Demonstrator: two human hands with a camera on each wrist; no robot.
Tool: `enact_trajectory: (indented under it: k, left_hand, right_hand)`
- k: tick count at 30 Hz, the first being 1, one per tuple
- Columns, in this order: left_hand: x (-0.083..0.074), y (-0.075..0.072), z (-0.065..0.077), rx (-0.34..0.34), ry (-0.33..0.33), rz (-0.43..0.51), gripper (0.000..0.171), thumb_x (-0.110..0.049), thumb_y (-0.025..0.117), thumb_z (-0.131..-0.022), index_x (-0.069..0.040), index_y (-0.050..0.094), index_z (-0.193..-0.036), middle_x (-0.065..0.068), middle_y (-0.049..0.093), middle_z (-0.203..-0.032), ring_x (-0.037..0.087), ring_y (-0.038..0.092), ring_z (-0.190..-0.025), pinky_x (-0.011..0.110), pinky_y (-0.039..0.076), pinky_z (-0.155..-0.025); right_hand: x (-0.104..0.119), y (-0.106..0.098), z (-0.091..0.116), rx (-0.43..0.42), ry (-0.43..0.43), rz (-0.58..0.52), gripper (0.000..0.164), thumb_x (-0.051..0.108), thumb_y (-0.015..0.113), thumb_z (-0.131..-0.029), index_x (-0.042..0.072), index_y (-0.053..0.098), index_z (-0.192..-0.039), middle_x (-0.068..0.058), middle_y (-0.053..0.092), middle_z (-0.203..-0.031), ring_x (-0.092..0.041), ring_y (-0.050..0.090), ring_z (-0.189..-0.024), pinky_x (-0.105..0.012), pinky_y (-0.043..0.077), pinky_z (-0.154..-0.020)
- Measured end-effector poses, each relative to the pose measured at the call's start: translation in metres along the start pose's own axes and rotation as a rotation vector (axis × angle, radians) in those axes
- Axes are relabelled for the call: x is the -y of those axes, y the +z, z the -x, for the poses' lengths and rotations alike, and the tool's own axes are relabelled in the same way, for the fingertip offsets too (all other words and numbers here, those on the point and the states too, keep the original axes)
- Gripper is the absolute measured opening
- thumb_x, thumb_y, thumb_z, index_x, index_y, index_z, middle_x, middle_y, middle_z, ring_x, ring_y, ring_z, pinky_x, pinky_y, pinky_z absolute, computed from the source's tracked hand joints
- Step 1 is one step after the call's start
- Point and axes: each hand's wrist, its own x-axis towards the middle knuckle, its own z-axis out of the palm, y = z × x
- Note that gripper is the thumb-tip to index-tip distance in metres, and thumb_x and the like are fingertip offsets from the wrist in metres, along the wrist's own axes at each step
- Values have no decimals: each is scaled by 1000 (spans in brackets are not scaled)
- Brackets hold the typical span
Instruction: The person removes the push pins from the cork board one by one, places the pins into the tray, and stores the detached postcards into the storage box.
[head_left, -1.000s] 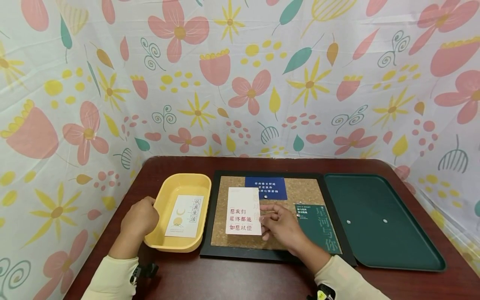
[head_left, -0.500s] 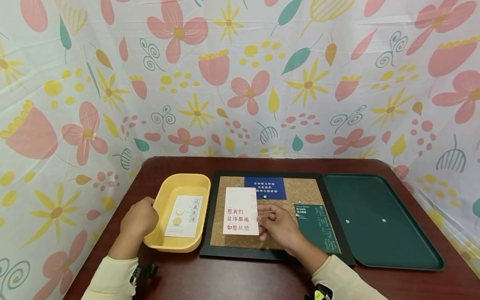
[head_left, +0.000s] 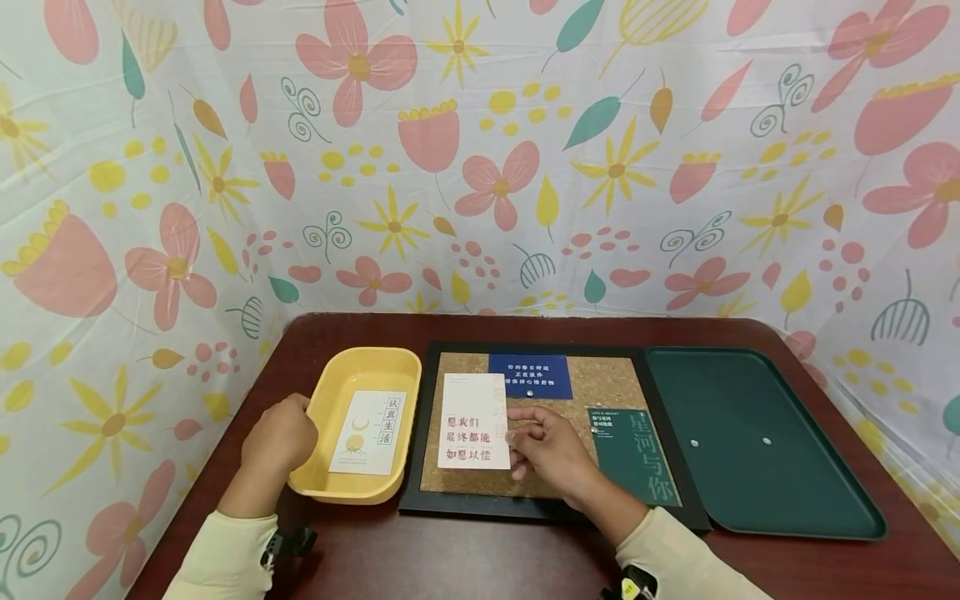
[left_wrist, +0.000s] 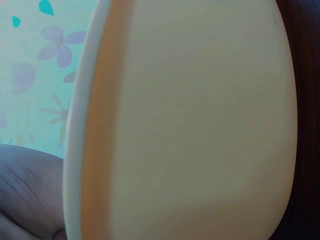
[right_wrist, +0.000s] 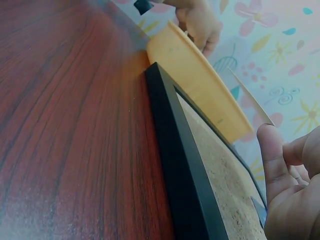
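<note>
My right hand (head_left: 551,454) pinches a white card with red characters (head_left: 474,425) by its right edge. The card hangs above the left part of a cork board (head_left: 465,482), and in the right wrist view its thin edge shows apart from the board. My left hand (head_left: 281,435) grips the left rim of a yellow plastic tray (head_left: 352,493); its fingertips are hidden. Inside that tray lies a white card with a moon print (head_left: 367,433). A blue card (head_left: 547,377) is pinned at the board's top, and a green card (head_left: 633,458) is pinned at its right.
The cork board has a raised black frame (head_left: 495,505). To its right lies a dark green tray (head_left: 787,483) holding two silver pushpins, one of them a pin (head_left: 767,442). Everything stands on a reddish-brown table (head_left: 450,558) before a flowered cloth (head_left: 480,167).
My right hand has carried the white card slightly to the left over the cork board, uncovering more of the blue card. My left hand stays at the yellow tray's rim.
</note>
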Motion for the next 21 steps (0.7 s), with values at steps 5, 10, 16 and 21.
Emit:
enact_trajectory:
  k: [5, 10, 16, 21]
  left_hand:
    - [1, 0, -1, -3, -1, -4, 38, -5, 42, -102, 6, 55, -136, 21, 67, -108, 27, 62, -77, 43, 50, -59]
    - [0, 0, 0, -3, -3, -3, 38, -6, 42, -102, 5, 55, -136, 21, 67, -108, 27, 62, -77, 43, 50, -59]
    - [-1, 0, 1, -3, -11, -10, 39, -6, 42, -101, 4, 56, -136, 22, 67, -111, 29, 63, -80, 44, 50, -60]
    - [-1, -1, 1, -2, -7, -9, 39, -6, 41, -102, 4, 56, -136, 22, 67, -111, 29, 63, -79, 44, 50, -59]
  right_hand:
    - [1, 3, 0, 17, 10, -15, 38, -5, 58, -99, -7, 51, -136, -18, 70, -98, -25, 67, -70, -30, 56, -57]
    - [0, 6, -1, 21, 10, -20, 38, -4, 58, -99, -7, 51, -136, -18, 69, -97, -25, 67, -70, -30, 55, -56]
    - [-3, 9, -3, 21, 3, -29, 37, -6, 58, -98, -9, 51, -134, -17, 69, -95, -23, 67, -68, -29, 55, -56]
    - [-4, 11, -4, 23, 6, -40, 36, -7, 57, -98, -9, 51, -134, -17, 68, -95, -23, 67, -67, -28, 55, -55]
